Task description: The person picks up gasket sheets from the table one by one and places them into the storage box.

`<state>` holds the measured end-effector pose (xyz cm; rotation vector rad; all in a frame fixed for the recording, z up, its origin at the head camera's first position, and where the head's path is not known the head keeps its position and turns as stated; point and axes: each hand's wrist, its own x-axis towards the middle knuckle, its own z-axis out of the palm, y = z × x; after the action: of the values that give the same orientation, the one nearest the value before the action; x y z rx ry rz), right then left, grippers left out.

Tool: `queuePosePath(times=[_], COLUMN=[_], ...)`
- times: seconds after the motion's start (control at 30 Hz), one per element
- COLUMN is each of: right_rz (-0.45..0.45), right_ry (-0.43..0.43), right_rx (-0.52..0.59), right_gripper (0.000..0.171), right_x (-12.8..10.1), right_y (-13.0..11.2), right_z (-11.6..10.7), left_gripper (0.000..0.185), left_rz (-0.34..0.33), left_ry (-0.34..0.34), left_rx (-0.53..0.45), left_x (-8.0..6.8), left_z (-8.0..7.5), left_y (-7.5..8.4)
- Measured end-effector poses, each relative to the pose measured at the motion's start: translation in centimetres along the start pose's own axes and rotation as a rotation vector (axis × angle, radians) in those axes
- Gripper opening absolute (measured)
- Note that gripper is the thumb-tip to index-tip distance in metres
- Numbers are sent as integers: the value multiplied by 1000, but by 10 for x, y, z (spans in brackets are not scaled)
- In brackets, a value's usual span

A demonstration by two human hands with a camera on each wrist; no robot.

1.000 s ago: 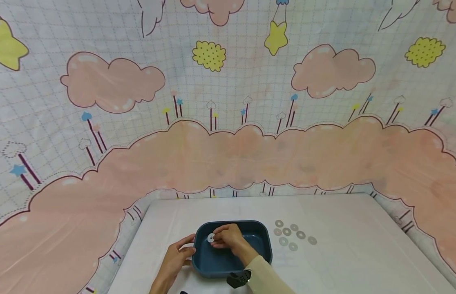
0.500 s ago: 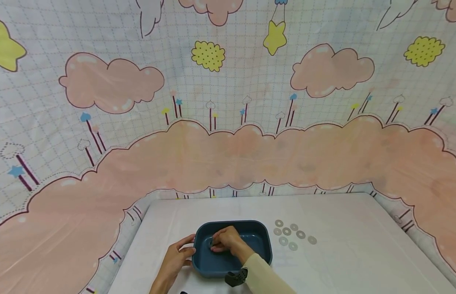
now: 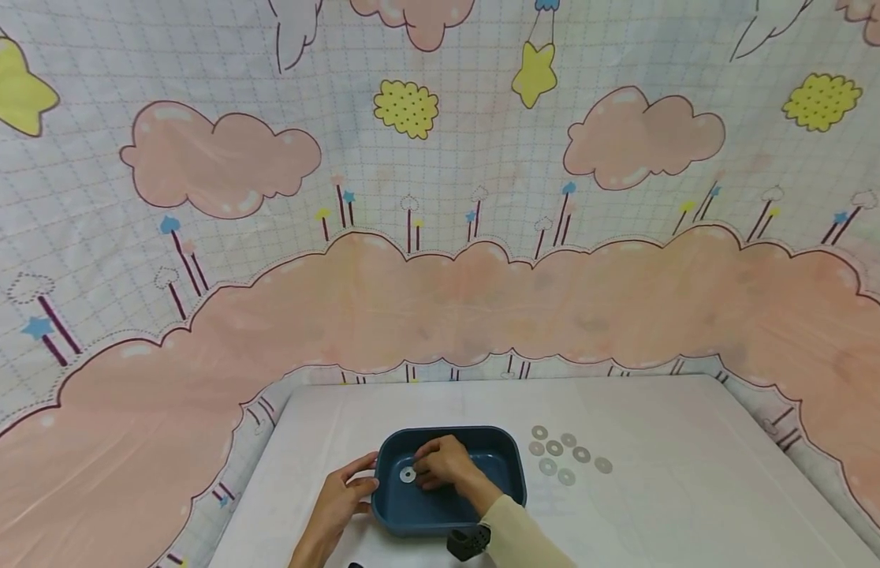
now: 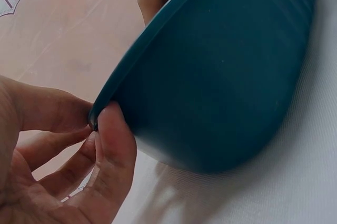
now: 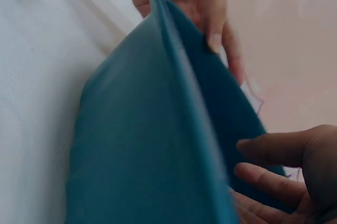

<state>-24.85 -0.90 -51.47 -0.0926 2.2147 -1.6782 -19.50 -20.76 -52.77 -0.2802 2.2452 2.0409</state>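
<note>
A dark blue rectangular plastic basin (image 3: 440, 530) sits on the white-covered table. My left hand (image 3: 341, 491) pinches the basin's rim at its left end; in the left wrist view the thumb and fingers (image 4: 117, 145) close on that rim. One flat washer (image 3: 408, 475) lies on the basin floor towards the left. Just right of this washer, my right hand (image 3: 445, 465) is inside the basin. Its thumb and forefinger stand apart in the right wrist view, with nothing seen between these fingers (image 5: 274, 153). The washer is out of sight in both wrist views.
Several flat grey washers (image 3: 554, 448) lie loosely grouped on the table, right of the basin. A patterned cloth (image 3: 440, 308) hangs behind and at both sides. A black device (image 3: 468, 543) is worn on the right wrist, over the basin's front rim.
My right hand lowered the washer to the basin floor, let it go and moved slightly up and right. The left hand stayed on the rim.
</note>
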Motion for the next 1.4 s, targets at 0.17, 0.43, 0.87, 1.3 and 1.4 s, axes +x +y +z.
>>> queuePosePath(times=[0.17,0.43,0.87,1.3,1.4], right_rz=[-46,-101,-260,-269,-263], right_ry=[-36,-66,-45,196,230], right_rx=[46,135,184,57,43], right_gripper=[23,28,32,33,34], right_x=[-5,-19,-45,-65,-70], right_y=[-1,-7,-18,-8,-3], right_z=[-11,-35,-99,-164,-177], left_gripper=[52,52,53,52,52], left_rz=[-7,-16,-21,-14,-17], left_ry=[11,12,-23,12,8], left_rx=[-3,-6,-1,-3,-2], left_x=[2,6,3,6,6], left_z=[1,1,1,-1,-2], left_y=[-1,-6,-6,-8,-8])
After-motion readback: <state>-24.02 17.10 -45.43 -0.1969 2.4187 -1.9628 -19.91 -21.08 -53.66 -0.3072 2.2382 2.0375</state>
